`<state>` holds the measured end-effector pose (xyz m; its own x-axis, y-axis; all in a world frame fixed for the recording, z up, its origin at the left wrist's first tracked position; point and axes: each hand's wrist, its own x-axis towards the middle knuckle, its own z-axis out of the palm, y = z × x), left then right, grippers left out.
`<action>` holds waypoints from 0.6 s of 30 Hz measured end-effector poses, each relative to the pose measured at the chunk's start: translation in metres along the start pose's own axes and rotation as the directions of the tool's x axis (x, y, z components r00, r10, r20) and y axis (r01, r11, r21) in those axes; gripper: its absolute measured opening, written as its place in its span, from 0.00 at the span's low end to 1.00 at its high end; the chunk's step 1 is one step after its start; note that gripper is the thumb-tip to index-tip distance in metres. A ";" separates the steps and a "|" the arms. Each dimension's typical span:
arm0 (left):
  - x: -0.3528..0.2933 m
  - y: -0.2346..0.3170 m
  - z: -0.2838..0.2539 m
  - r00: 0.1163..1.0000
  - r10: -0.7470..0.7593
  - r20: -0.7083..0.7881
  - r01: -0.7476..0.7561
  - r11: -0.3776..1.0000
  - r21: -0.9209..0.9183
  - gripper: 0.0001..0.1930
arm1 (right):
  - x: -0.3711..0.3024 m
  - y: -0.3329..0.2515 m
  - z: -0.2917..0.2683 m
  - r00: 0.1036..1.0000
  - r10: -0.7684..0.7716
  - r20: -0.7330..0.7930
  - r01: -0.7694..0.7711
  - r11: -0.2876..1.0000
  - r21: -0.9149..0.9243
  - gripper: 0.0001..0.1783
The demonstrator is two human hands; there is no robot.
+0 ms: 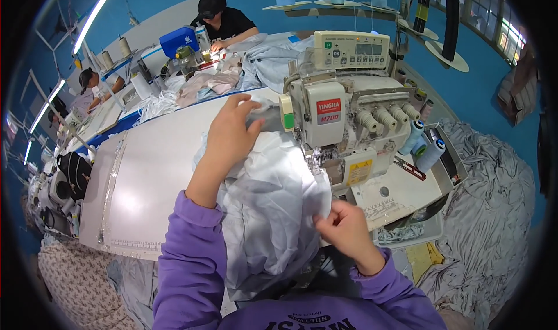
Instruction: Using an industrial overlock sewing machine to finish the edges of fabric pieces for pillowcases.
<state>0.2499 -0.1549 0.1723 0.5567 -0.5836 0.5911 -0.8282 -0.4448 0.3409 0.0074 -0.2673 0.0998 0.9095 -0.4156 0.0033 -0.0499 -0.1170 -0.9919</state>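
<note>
While right hand (pixel 347 229) pinches cloth (pixel 264 196) by the machine (pixel 324 128), left hand (pixel 233 133) arches wide.
Pinch likely guides; left (empty) perhaps steadies.

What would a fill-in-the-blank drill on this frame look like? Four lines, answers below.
1. The hand at the near right edge of the pale cloth is the person's ____ one.
2. The person's sleeves are ____.
3. Beyond the white sewing machine, the wall is ____.
4. The co-worker behind the blue machine wears a ____ top.

Missing words: right; purple; blue; black.
</note>
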 end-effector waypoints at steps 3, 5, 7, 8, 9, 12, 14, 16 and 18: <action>-0.014 -0.002 -0.028 0.997 0.020 -0.069 -0.022 0.999 -0.031 0.12 | -0.022 0.018 0.019 0.983 -0.141 0.121 0.177 0.907 -0.381 0.08; -0.030 0.002 -0.051 0.970 0.167 -0.177 -0.177 0.983 -0.042 0.12 | -0.046 0.030 0.038 0.970 -0.129 0.205 0.203 0.893 -0.401 0.11; -0.052 0.003 -0.073 0.961 0.167 -0.219 -0.173 0.985 -0.006 0.12 | -0.055 0.050 0.047 0.946 -0.012 0.325 0.131 0.928 -0.348 0.12; -0.070 0.004 -0.092 0.934 0.235 -0.268 -0.239 0.971 0.020 0.11 | -0.060 0.061 0.051 0.921 0.069 0.383 0.060 0.947 -0.314 0.12; -0.096 0.005 -0.109 0.948 0.179 -0.264 -0.171 0.984 0.051 0.11 | -0.060 0.083 0.059 0.857 0.285 0.429 -0.180 0.946 -0.269 0.13; -0.179 0.010 -0.142 0.945 -0.320 0.068 0.327 0.925 -0.193 0.07 | -0.057 0.147 0.095 0.847 -0.014 0.532 0.145 0.968 -0.206 0.16; -0.248 0.004 -0.154 0.745 -0.507 0.434 0.649 0.702 -0.294 0.07 | -0.065 0.172 0.119 0.774 0.093 0.626 -0.004 0.990 -0.142 0.17; -0.339 0.002 -0.147 0.624 -0.518 0.585 0.773 0.517 -0.368 0.07 | -0.078 0.167 0.144 0.672 0.178 0.719 -0.156 0.983 -0.097 0.17; -0.409 0.009 -0.126 0.606 -0.563 0.562 0.761 0.617 -0.201 0.09 | -0.078 0.144 0.165 0.656 0.521 0.547 -0.664 0.742 0.090 0.18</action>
<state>0.0069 0.1655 0.0262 0.8398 -0.4846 -0.2448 -0.1008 -0.5822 0.8068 -0.0029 -0.1025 -0.0644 0.7961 0.1599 -0.5836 -0.6039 0.2709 -0.7496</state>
